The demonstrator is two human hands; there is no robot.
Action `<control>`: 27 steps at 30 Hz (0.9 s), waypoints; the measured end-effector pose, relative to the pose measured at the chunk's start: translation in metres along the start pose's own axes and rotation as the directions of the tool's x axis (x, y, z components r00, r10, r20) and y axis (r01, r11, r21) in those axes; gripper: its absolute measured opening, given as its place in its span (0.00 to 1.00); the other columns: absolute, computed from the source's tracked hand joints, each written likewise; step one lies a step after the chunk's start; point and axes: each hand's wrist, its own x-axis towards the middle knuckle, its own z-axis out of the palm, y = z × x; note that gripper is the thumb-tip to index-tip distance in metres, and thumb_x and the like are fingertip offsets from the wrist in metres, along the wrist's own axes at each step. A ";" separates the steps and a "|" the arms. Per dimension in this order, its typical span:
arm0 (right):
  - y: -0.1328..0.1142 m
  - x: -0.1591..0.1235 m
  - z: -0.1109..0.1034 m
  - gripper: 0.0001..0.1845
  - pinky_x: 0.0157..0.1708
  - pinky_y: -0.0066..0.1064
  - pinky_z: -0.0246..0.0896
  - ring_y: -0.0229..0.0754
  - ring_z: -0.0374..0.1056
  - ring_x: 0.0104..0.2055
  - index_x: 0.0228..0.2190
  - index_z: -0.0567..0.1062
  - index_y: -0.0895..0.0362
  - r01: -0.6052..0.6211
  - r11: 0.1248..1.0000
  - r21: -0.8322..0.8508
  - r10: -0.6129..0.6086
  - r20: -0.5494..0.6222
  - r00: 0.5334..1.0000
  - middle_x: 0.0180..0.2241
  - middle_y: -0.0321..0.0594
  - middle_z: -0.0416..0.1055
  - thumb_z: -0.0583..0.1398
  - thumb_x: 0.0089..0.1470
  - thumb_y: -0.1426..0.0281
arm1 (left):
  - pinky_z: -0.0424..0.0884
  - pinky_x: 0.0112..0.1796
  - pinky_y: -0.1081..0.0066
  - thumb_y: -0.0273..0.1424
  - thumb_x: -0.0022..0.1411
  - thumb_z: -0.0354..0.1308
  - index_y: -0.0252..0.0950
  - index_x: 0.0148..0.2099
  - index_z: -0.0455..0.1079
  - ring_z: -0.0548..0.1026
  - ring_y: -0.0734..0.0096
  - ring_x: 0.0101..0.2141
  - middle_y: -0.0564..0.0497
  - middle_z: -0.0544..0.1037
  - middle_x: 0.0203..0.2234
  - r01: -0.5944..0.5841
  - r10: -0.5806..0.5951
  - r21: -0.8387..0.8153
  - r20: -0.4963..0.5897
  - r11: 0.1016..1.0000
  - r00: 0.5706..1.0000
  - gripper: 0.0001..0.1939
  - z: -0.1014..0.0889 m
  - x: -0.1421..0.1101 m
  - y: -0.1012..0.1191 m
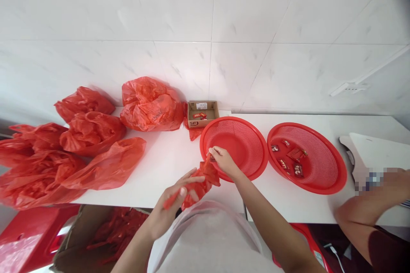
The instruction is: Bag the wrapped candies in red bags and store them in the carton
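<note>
Several bags (pixel 152 104) look filled, packets (pixel 298 169) remain loose in a basket (pixel 325 172); right hand (pixel 226 163) pinches a pouch (pixel 209 175), left hand (pixel 165 211) spreads over it.

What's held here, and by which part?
A red bag: the right hand pinches its far end; the left hand is at its nearer part, grip unclear.

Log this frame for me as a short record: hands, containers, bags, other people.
Right hand: pinches one end of a small red bag
Left hand: at the same bag, partly blurred; grip unclear
Right basket: red, several wrapped packets inside
Left basket: red, beside the right one
Small carton: on the table, near the wall
Larger red bags: grouped at left
Other person: forearm at right
</note>
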 end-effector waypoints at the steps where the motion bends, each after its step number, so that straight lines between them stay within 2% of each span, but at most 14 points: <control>1: -0.009 -0.005 0.001 0.19 0.37 0.32 0.62 0.38 0.64 0.32 0.26 0.67 0.57 0.023 1.000 -0.004 -0.023 0.020 1.000 0.26 0.34 0.65 0.55 0.59 0.55 | 0.61 0.59 0.53 0.42 0.71 0.38 0.38 0.38 0.76 0.65 0.56 0.60 0.43 0.74 0.54 0.034 -0.041 -0.112 -0.059 0.993 0.997 0.25 0.002 0.006 -0.002; 3: -0.030 -0.017 0.004 0.18 0.41 0.32 0.61 0.38 0.66 0.36 0.28 0.71 0.57 0.105 0.994 -0.011 -0.104 0.087 0.991 0.31 0.36 0.69 0.54 0.61 0.57 | 0.66 0.54 0.58 0.45 0.71 0.39 0.36 0.41 0.75 0.72 0.59 0.52 0.43 0.78 0.46 0.101 -0.144 -0.236 -0.174 0.967 0.974 0.26 0.007 0.018 -0.005; 4: -0.041 -0.024 0.006 0.18 0.43 0.33 0.61 0.38 0.66 0.39 0.29 0.72 0.57 0.156 0.988 -0.014 -0.153 0.138 0.979 0.35 0.38 0.70 0.54 0.62 0.58 | 0.68 0.51 0.60 0.46 0.70 0.43 0.35 0.40 0.75 0.74 0.60 0.48 0.44 0.79 0.41 0.142 -0.190 -0.246 -0.185 0.959 0.964 0.24 0.009 0.024 -0.006; 7: -0.063 -0.037 0.013 0.16 0.47 0.33 0.60 0.40 0.67 0.47 0.26 0.72 0.57 0.279 0.960 -0.033 -0.260 0.275 0.926 0.48 0.41 0.69 0.56 0.61 0.60 | 0.70 0.45 0.64 0.44 0.63 0.56 0.33 0.39 0.75 0.75 0.63 0.38 0.47 0.79 0.34 0.233 -0.235 -0.199 0.010 0.952 0.972 0.18 0.014 0.034 -0.002; 9: -0.067 -0.041 0.017 0.16 0.47 0.33 0.60 0.40 0.66 0.49 0.26 0.73 0.57 0.312 0.948 -0.059 -0.280 0.307 0.909 0.52 0.41 0.67 0.57 0.61 0.61 | 0.70 0.41 0.65 0.43 0.61 0.59 0.33 0.40 0.76 0.75 0.64 0.36 0.47 0.79 0.33 0.249 -0.225 -0.190 0.141 0.950 0.964 0.17 0.015 0.034 0.001; 10: -0.065 -0.041 0.018 0.16 0.47 0.33 0.61 0.40 0.66 0.50 0.27 0.73 0.57 0.328 0.942 -0.071 -0.292 0.308 0.906 0.52 0.41 0.67 0.57 0.62 0.61 | 0.70 0.40 0.66 0.43 0.62 0.58 0.33 0.39 0.77 0.74 0.65 0.34 0.48 0.78 0.31 0.252 -0.226 -0.185 0.152 0.950 0.962 0.17 0.014 0.034 0.002; 12: -0.058 -0.038 0.018 0.15 0.48 0.33 0.60 0.40 0.65 0.50 0.31 0.74 0.56 0.379 0.917 -0.122 -0.331 0.293 0.897 0.51 0.42 0.67 0.55 0.63 0.60 | 0.69 0.37 0.68 0.44 0.63 0.56 0.32 0.35 0.77 0.72 0.68 0.30 0.50 0.76 0.26 0.252 -0.237 -0.167 0.108 0.953 0.966 0.19 0.012 0.032 0.000; 14: -0.049 -0.034 0.017 0.16 0.45 0.33 0.59 0.40 0.66 0.45 0.32 0.74 0.56 0.450 0.854 -0.261 -0.376 0.286 0.881 0.43 0.42 0.70 0.54 0.64 0.59 | 0.68 0.34 0.69 0.45 0.62 0.56 0.33 0.33 0.78 0.69 0.70 0.28 0.52 0.72 0.21 0.241 -0.238 -0.178 0.041 0.954 0.970 0.20 0.009 0.030 -0.003; 17: -0.041 -0.034 0.014 0.23 0.35 0.32 0.54 0.38 0.60 0.31 0.25 0.72 0.57 0.497 0.703 -0.509 -0.397 0.298 0.868 0.26 0.37 0.66 0.52 0.65 0.57 | 0.69 0.34 0.69 0.46 0.61 0.57 0.33 0.33 0.79 0.70 0.69 0.28 0.51 0.72 0.21 0.216 -0.243 -0.230 -0.096 0.949 0.965 0.21 0.006 0.029 -0.008; 19: -0.042 -0.039 0.016 0.26 0.30 0.32 0.49 0.37 0.55 0.26 0.20 0.68 0.57 0.490 0.648 -0.583 -0.425 0.257 0.868 0.21 0.35 0.61 0.50 0.66 0.58 | 0.70 0.35 0.68 0.47 0.60 0.57 0.33 0.31 0.79 0.73 0.67 0.30 0.50 0.75 0.22 0.210 -0.260 -0.245 -0.194 0.947 0.946 0.22 0.005 0.030 -0.010; 21: -0.045 -0.049 0.021 0.26 0.28 0.32 0.47 0.36 0.53 0.25 0.18 0.64 0.56 0.455 0.668 -0.588 -0.448 0.169 0.878 0.20 0.35 0.59 0.50 0.66 0.60 | 0.72 0.37 0.67 0.47 0.59 0.58 0.34 0.30 0.79 0.75 0.64 0.33 0.48 0.78 0.26 0.199 -0.264 -0.248 -0.262 0.948 0.928 0.21 0.005 0.031 -0.010; 23: -0.045 -0.057 0.028 0.25 0.26 0.31 0.46 0.35 0.52 0.24 0.17 0.60 0.56 0.391 0.744 -0.542 -0.414 0.086 0.906 0.19 0.34 0.57 0.50 0.65 0.61 | 0.73 0.38 0.66 0.45 0.57 0.62 0.36 0.34 0.80 0.76 0.63 0.36 0.47 0.80 0.32 0.160 -0.224 -0.209 -0.334 0.965 0.916 0.17 0.003 0.031 -0.010; 25: -0.042 -0.063 0.033 0.25 0.25 0.30 0.47 0.35 0.55 0.24 0.17 0.60 0.56 0.297 0.823 -0.483 -0.311 0.054 0.949 0.20 0.35 0.59 0.51 0.64 0.62 | 0.73 0.40 0.66 0.41 0.55 0.65 0.38 0.37 0.81 0.75 0.63 0.40 0.47 0.80 0.35 0.078 -0.107 -0.090 -0.402 0.993 0.909 0.12 0.000 0.030 -0.011; 27: -0.037 -0.063 0.035 0.23 0.27 0.30 0.53 0.36 0.61 0.28 0.16 0.62 0.56 0.238 0.852 -0.466 -0.232 0.071 0.970 0.25 0.37 0.65 0.54 0.62 0.63 | 0.73 0.42 0.65 0.36 0.54 0.66 0.41 0.35 0.81 0.73 0.63 0.41 0.48 0.80 0.33 -0.033 0.062 0.079 -0.397 0.996 0.916 0.07 -0.003 0.029 -0.011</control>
